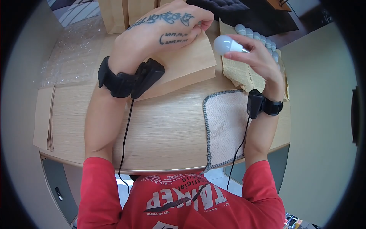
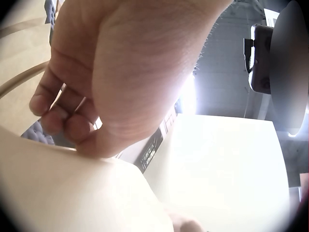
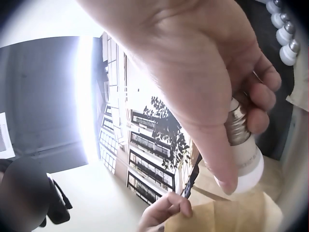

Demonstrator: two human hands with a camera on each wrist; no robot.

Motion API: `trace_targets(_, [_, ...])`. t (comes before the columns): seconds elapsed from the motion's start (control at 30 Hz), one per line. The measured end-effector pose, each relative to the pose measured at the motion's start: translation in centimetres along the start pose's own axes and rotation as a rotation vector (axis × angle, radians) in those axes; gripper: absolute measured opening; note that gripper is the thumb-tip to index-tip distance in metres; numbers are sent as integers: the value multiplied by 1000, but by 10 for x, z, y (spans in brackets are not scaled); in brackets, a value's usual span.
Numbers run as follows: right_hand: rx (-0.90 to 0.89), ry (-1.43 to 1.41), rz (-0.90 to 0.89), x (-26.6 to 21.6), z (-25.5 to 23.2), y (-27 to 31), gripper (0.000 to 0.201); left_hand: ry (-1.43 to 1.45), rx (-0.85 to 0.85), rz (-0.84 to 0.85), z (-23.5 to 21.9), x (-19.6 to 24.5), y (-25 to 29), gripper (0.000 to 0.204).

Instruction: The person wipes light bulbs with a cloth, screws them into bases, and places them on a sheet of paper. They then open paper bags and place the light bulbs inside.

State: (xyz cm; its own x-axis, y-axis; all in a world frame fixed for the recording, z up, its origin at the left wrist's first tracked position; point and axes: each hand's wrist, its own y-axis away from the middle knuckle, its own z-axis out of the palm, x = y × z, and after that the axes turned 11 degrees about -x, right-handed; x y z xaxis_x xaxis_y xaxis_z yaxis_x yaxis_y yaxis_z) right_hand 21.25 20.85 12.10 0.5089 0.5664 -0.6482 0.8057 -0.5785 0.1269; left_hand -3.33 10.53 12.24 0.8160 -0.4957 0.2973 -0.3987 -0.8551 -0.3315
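A white light bulb [image 1: 227,45] is held by its base end in my right hand [image 1: 259,59], just right of a brown paper bag [image 1: 187,63]. The right wrist view shows the bulb [image 3: 248,166] with its metal screw base between thumb and fingers. My left hand [image 1: 164,28] grips the bag's upper edge; in the left wrist view the thumb and fingers of that hand [image 2: 120,72] meet at the edge of the bag [image 2: 72,183]. The bag's inside is hidden in the head view.
Several bulbs [image 1: 249,33] stand in rows at the back right, beside printed brown paper [image 1: 244,74]. A grey-edged cloth [image 1: 225,126] lies front right. Bubble wrap [image 1: 72,53] and flat folded bags [image 1: 44,114] are left; upright bags [image 1: 112,15] stand behind.
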Motion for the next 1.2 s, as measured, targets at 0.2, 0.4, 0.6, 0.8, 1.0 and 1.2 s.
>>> trace_targets(0.2, [-264, -247, -169, -19, 19, -3, 52, -42, 18, 23, 0, -2, -3, 3])
trace_targets(0.4, [-172, -364, -364, -13, 16, -4, 55, -20, 141, 78, -7, -5, 1, 13])
trace_targets(0.6, [-163, -308, -345, -3, 8, -3, 53, 179, -27, -41, -22, 11, -2, 5])
trace_targets(0.8, [98, -237, -157, 27, -12, -2, 57, -46, 42, -13, 0, -2, -3, 2])
trace_targets(1.0, [854, 381, 236, 173, -54, -9, 76, -46, 54, -8, 1, -2, -2, 1])
trace_targets(1.2, [1099, 564, 896, 225, -27, 25, 85, -36, 46, -23, -1, 1, -2, 3])
